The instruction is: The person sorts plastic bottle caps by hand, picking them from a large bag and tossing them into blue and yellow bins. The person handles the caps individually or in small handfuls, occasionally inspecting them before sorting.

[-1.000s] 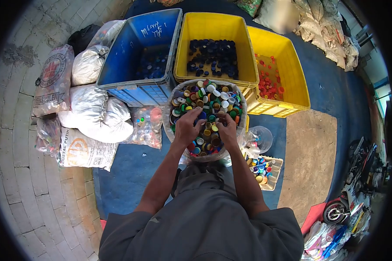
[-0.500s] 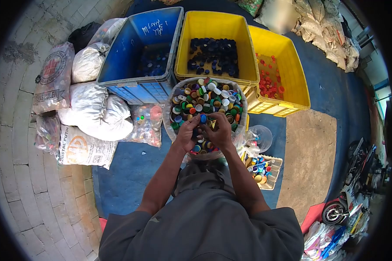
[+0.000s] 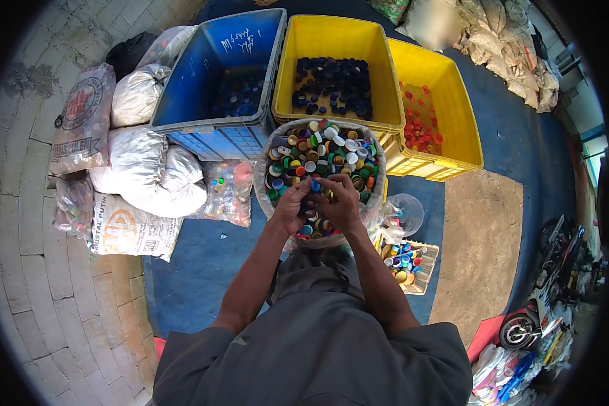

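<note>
Holding blue cap (image 3: 316, 185) in head view, pinch lightly by its edge and work low over lined tub (image 3: 380, 162) so any slip lands among mixed caps (image 3: 321, 166). Your grip: left hand (image 3: 292, 206) and right hand (image 3: 342, 201) both look clamped on blue cap. It lies between your hands, above mixed caps, on your side of blue bin (image 3: 220, 139) and middle yellow bin (image 3: 348, 124).

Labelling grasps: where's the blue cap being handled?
Head view, centre: the blue cap is held between the left hand and right hand, over the mixed caps.
</note>
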The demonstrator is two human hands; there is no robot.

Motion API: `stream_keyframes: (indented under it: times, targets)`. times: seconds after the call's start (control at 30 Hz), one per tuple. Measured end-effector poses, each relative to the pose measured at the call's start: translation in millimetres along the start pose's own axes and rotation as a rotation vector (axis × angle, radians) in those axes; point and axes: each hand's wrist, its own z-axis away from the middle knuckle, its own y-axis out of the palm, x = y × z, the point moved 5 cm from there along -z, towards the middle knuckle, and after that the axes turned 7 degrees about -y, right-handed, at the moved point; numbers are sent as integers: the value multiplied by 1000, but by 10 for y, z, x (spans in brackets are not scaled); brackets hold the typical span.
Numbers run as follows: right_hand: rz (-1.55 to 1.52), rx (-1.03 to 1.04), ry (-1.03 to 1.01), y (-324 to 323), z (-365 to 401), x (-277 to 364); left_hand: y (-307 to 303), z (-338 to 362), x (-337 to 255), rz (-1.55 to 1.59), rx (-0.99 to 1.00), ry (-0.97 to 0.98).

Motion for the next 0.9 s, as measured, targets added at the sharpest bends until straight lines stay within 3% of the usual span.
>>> stream_keyframes:
  times: [0.43,0.53,0.73,0.77,0.9]
  targets:
    - [-117,74,63,-16,-57,-45,-52,-22,-18,-80,-100,92]
    - [-129,84,249,-92,12,-87,-79,-41,-96,45,-77,112]
    - [-156,-320,526,-242,232,-681,-249,-68,-126,364,83,25]
    - [-111,-286,548,-258,224,-757,-263,-66,-114,407,88,6]
    - [294,35,309,-238,52,-839,-355,-110,-32,495,69,-3]
